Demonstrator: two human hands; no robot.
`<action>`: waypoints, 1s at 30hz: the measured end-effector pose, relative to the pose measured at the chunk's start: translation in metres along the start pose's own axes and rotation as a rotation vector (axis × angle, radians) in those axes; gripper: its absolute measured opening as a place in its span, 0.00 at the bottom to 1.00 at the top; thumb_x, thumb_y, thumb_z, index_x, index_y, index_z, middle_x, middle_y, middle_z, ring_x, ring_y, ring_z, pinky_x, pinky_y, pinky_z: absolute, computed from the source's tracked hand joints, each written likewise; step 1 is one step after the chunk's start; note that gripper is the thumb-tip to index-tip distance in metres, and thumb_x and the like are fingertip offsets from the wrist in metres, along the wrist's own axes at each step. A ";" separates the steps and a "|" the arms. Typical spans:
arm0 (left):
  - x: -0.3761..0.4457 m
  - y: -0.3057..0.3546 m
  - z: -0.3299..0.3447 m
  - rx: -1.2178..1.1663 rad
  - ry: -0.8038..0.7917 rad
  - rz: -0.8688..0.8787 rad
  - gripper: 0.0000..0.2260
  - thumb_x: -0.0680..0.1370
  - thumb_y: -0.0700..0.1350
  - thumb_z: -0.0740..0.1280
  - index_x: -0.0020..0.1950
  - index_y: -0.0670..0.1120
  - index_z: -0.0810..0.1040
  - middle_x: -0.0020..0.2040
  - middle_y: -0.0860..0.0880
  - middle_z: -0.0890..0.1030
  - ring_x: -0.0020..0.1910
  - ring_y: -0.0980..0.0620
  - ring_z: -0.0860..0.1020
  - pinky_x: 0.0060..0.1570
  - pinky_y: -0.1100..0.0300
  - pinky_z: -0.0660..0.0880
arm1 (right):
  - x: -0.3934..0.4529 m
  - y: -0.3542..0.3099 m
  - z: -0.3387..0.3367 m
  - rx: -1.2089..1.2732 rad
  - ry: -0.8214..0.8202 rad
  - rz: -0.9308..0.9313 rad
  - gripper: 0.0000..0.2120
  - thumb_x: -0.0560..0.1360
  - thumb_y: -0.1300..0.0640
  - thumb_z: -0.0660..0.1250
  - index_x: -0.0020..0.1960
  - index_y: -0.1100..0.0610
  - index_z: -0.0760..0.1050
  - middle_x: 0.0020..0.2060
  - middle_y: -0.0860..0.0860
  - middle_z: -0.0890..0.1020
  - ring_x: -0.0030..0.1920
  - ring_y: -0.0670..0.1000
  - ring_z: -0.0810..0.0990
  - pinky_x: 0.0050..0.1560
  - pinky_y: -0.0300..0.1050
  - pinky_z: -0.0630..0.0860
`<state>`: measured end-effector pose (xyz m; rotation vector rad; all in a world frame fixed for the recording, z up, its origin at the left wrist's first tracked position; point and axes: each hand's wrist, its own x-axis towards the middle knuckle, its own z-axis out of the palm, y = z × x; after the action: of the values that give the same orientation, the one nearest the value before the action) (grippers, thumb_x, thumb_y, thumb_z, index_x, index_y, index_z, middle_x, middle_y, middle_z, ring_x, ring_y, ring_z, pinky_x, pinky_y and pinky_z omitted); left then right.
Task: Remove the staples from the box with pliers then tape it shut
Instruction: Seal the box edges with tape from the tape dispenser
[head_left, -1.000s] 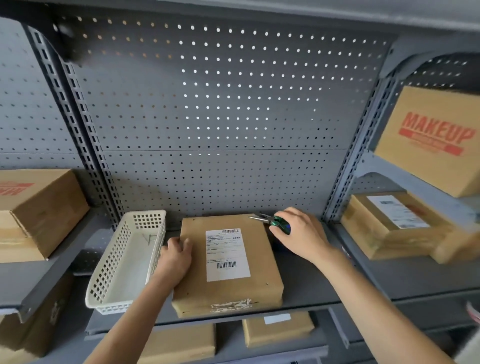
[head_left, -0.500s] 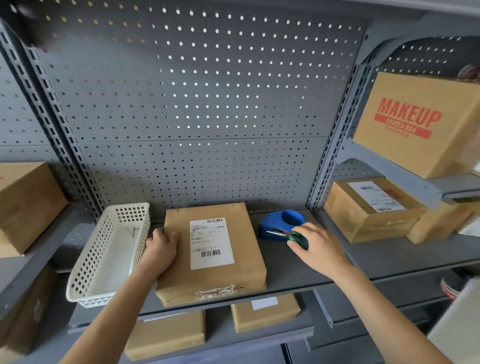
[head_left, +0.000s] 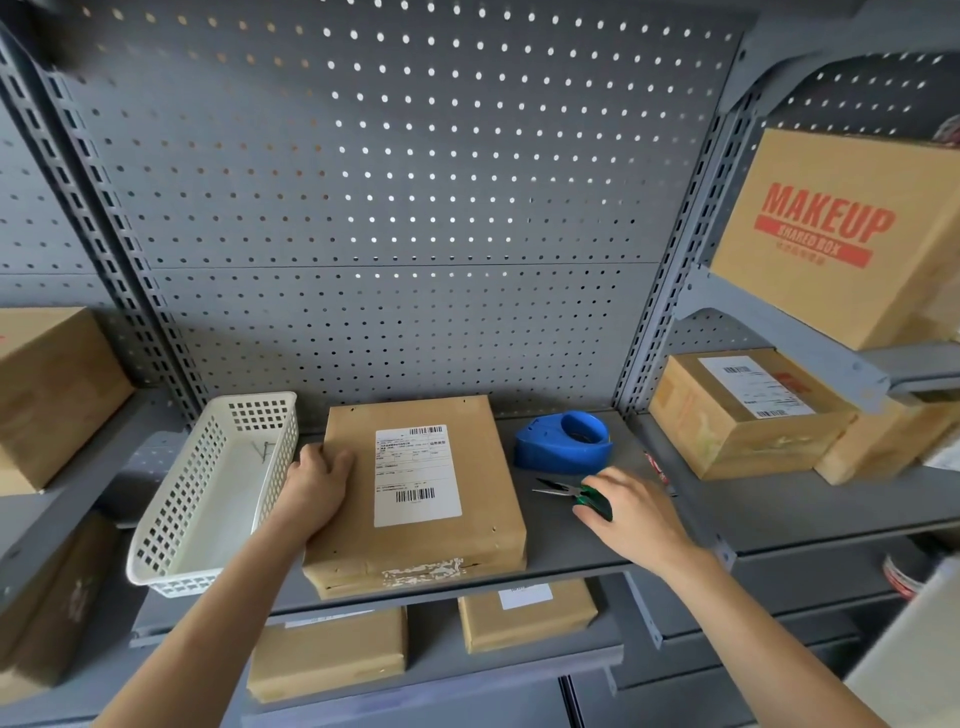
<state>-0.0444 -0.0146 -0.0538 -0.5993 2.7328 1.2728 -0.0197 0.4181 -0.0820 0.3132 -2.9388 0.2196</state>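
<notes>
A flat brown cardboard box (head_left: 415, 551) with a white shipping label lies on the grey shelf (head_left: 571, 545). My left hand (head_left: 317, 486) rests on the box's left edge, fingers lying on its top. Needle-nose pliers (head_left: 563, 491) with green handles lie low over the shelf to the right of the box, jaws pointing left. My right hand (head_left: 631, 517) grips their handles. A blue tape dispenser (head_left: 563, 444) stands just behind the pliers.
A white plastic basket (head_left: 171, 525) with a few pulled staples (head_left: 262, 449) sits left of the box. Labelled boxes (head_left: 737, 415) and a MAKEUP box (head_left: 831, 234) fill the right shelves. More boxes sit on the left shelf and below.
My right hand carried the pliers from the box's back right corner to the right and forward, down to the shelf. The tape dispenser came into sight. My left hand stayed on the box.
</notes>
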 end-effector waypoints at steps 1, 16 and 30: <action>0.000 0.000 0.000 0.003 0.004 0.000 0.29 0.81 0.61 0.58 0.75 0.45 0.63 0.69 0.38 0.72 0.65 0.38 0.73 0.64 0.42 0.72 | 0.000 0.001 0.003 -0.001 0.006 -0.009 0.23 0.78 0.34 0.63 0.63 0.48 0.81 0.55 0.44 0.82 0.56 0.50 0.81 0.53 0.49 0.79; 0.001 0.002 0.002 0.003 0.016 0.013 0.29 0.82 0.59 0.58 0.77 0.43 0.62 0.71 0.39 0.71 0.67 0.38 0.72 0.64 0.44 0.70 | -0.003 0.005 0.028 0.068 0.053 -0.107 0.30 0.79 0.32 0.58 0.66 0.54 0.80 0.59 0.47 0.80 0.62 0.50 0.76 0.65 0.49 0.73; 0.001 0.000 -0.001 -0.023 0.018 0.028 0.28 0.81 0.59 0.61 0.76 0.45 0.63 0.69 0.40 0.73 0.66 0.39 0.73 0.65 0.43 0.72 | 0.014 -0.001 0.009 0.230 0.319 -0.093 0.12 0.80 0.55 0.71 0.61 0.58 0.81 0.56 0.50 0.83 0.59 0.53 0.80 0.63 0.41 0.71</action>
<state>-0.0454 -0.0162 -0.0535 -0.5794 2.7544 1.3124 -0.0343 0.4127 -0.0877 0.4034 -2.5807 0.5423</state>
